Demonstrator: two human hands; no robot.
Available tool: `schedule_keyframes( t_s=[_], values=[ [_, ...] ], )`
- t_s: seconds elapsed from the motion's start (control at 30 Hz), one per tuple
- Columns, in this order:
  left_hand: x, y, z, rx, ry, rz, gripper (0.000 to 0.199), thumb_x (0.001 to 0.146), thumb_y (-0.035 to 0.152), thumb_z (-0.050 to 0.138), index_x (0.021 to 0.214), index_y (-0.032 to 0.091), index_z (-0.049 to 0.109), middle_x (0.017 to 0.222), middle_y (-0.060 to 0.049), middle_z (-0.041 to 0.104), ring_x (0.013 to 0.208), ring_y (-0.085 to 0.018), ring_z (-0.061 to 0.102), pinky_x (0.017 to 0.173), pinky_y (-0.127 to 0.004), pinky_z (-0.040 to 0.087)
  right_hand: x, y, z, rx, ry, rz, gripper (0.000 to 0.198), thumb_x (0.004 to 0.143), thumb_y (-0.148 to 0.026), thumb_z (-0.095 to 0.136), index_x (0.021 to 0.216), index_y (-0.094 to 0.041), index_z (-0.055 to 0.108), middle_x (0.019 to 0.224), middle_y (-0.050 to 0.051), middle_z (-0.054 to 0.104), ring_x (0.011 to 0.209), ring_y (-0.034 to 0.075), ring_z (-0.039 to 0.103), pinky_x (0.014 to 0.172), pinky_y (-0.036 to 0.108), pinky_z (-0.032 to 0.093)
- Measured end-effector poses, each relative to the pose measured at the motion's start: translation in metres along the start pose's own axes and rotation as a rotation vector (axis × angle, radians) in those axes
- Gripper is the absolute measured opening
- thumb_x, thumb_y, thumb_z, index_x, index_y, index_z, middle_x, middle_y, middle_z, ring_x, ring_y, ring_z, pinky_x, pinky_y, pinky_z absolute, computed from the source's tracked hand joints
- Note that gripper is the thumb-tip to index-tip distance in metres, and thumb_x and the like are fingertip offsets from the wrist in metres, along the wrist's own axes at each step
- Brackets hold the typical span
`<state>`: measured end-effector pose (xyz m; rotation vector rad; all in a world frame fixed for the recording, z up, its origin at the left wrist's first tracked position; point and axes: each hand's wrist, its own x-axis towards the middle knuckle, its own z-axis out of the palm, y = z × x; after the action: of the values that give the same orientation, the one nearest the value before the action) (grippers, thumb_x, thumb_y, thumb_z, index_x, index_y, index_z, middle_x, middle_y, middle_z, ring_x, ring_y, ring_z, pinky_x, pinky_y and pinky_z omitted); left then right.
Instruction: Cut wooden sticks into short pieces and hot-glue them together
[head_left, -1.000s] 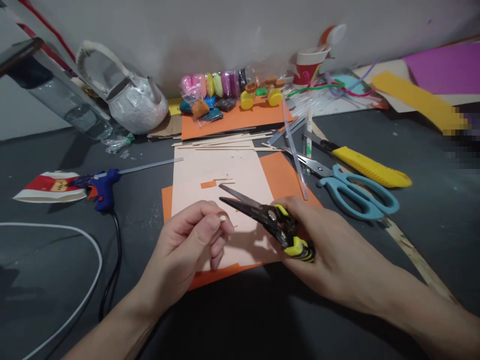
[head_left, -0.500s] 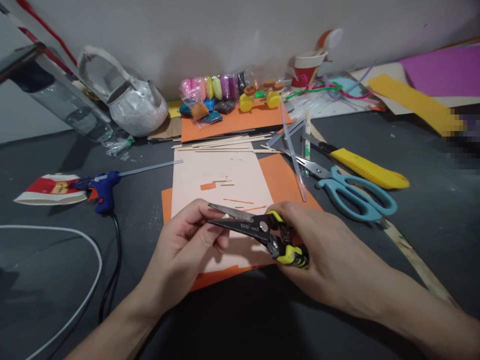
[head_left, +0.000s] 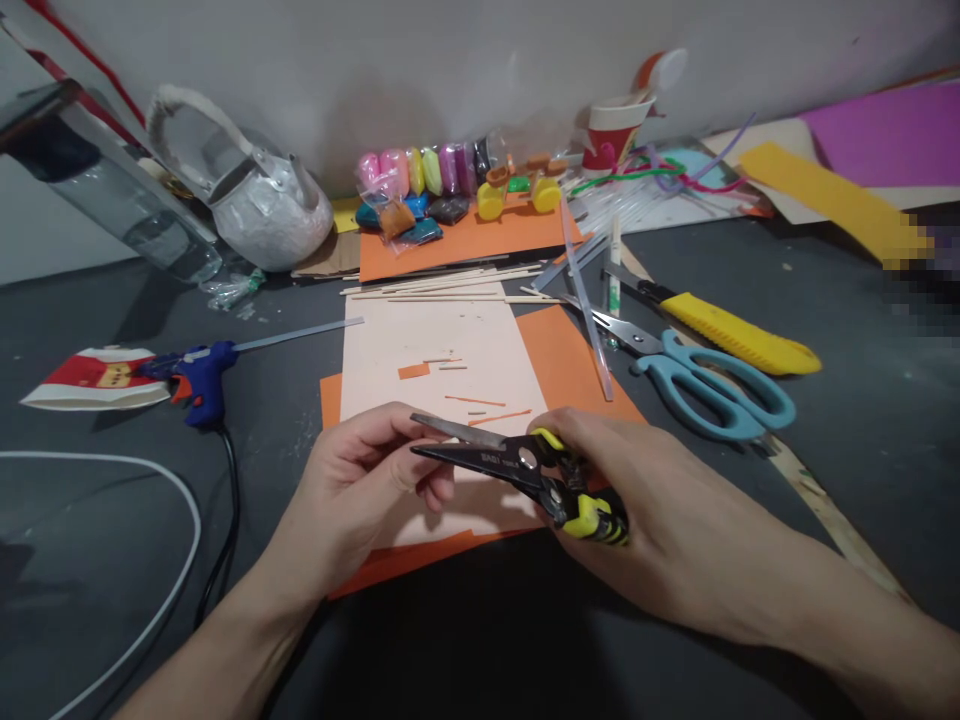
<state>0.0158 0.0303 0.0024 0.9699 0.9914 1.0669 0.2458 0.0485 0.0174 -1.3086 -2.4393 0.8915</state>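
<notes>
My right hand is wrapped round the yellow-and-black handles of the craft snips, whose dark blades point left and stand slightly apart. The fingers of my left hand are pinched together right at the blade tips. Whatever they hold is too small and too hidden behind the blades to name. Below both hands lies a pale sheet of paper on top of orange paper. A small orange paper piece, short stick bits and thin orange strips are scattered on the pale sheet.
Thin wooden sticks lie across the sheet's far end. On the right are blue-handled scissors and a yellow utility knife. A blue glue gun with its cord lies left. Clay packets and a silver pot stand behind.
The snips' blades have spread a little wider, and their lower handle has moved slightly right. My left hand keeps its pinch at the tips. The whole view has shifted slightly.
</notes>
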Motion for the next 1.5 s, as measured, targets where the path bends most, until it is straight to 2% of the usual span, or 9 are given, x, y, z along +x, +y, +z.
schedule_keyframes(
  t_s=[0.3,0.47,0.6,0.73,0.83,0.97,1.2,1.33,1.5],
  values=[
    [-0.0010,0.0004,0.0000,0.005,-0.019,-0.056,0.021,0.085,0.036,0.072,0.080,0.016,0.071,0.061,-0.003,0.068,0.051,-0.012,0.059,0.052,-0.023,0.050,-0.0010,0.0007,-0.0006,-0.061,0.045,-0.021,0.008,0.076,-0.018,0.051,0.077,-0.023,0.045,0.067,0.001,0.061,0.054,0.016,0.051,0.050,0.026,0.031],
    [0.0002,0.0000,0.0020,-0.047,-0.010,-0.042,0.017,0.087,0.032,0.071,0.080,0.017,0.070,0.059,0.000,0.067,0.049,-0.010,0.058,0.050,-0.022,0.049,-0.0012,0.0032,0.0002,-0.080,0.098,-0.010,0.005,0.078,-0.023,0.052,0.082,-0.021,0.050,0.069,0.002,0.062,0.054,0.016,0.051,0.050,0.026,0.033],
    [0.0021,0.0011,0.0033,-0.097,0.000,-0.015,0.011,0.086,0.028,0.072,0.082,0.018,0.070,0.058,0.001,0.067,0.048,-0.009,0.058,0.050,-0.020,0.049,0.0009,0.0022,-0.0005,-0.004,0.075,0.029,0.012,0.076,-0.024,0.057,0.086,-0.022,0.050,0.072,0.001,0.062,0.058,0.016,0.054,0.051,0.025,0.035],
    [0.0024,0.0019,0.0022,-0.122,-0.023,-0.012,0.013,0.085,0.030,0.073,0.080,0.018,0.070,0.059,0.001,0.068,0.051,-0.009,0.059,0.052,-0.020,0.050,0.0010,-0.0003,-0.0015,-0.036,0.011,0.029,0.017,0.071,-0.018,0.057,0.080,-0.023,0.044,0.071,0.000,0.060,0.061,0.017,0.053,0.051,0.025,0.033],
    [0.0022,0.0020,0.0013,-0.123,-0.030,-0.005,0.014,0.085,0.030,0.074,0.079,0.018,0.070,0.058,0.001,0.067,0.051,-0.010,0.059,0.052,-0.020,0.050,-0.0002,-0.0006,-0.0017,-0.043,-0.009,0.015,0.016,0.073,-0.017,0.056,0.081,-0.024,0.044,0.072,0.000,0.061,0.062,0.017,0.053,0.052,0.026,0.033],
    [0.0022,0.0019,0.0018,-0.125,-0.054,-0.015,0.016,0.085,0.031,0.073,0.079,0.017,0.070,0.057,0.001,0.066,0.051,-0.009,0.058,0.053,-0.019,0.049,-0.0016,-0.0001,-0.0036,-0.037,-0.017,-0.008,0.013,0.078,-0.018,0.056,0.080,-0.024,0.044,0.071,-0.001,0.061,0.059,0.016,0.053,0.051,0.025,0.032],
    [0.0013,0.0020,0.0035,-0.224,-0.082,-0.090,0.012,0.085,0.027,0.074,0.079,0.017,0.071,0.057,0.002,0.066,0.051,-0.006,0.057,0.054,-0.016,0.045,-0.0041,0.0012,-0.0050,-0.116,0.044,-0.026,0.009,0.075,-0.017,0.053,0.079,-0.023,0.048,0.065,-0.001,0.059,0.053,0.017,0.051,0.050,0.027,0.030],
    [0.0014,0.0017,0.0041,-0.272,-0.074,-0.089,0.010,0.088,0.025,0.071,0.081,0.019,0.072,0.058,0.002,0.066,0.049,-0.006,0.056,0.052,-0.017,0.045,-0.0021,0.0038,-0.0031,-0.038,0.085,0.017,0.008,0.078,-0.022,0.054,0.084,-0.022,0.050,0.070,0.000,0.062,0.057,0.017,0.054,0.052,0.026,0.034],
    [0.0033,0.0007,0.0038,-0.287,-0.064,-0.047,0.009,0.087,0.027,0.072,0.082,0.019,0.072,0.058,0.003,0.066,0.051,-0.005,0.056,0.054,-0.016,0.046,0.0015,0.0024,-0.0041,-0.020,0.013,0.023,0.016,0.074,-0.019,0.059,0.082,-0.024,0.046,0.074,-0.001,0.062,0.062,0.017,0.055,0.053,0.025,0.034]
  ],
)
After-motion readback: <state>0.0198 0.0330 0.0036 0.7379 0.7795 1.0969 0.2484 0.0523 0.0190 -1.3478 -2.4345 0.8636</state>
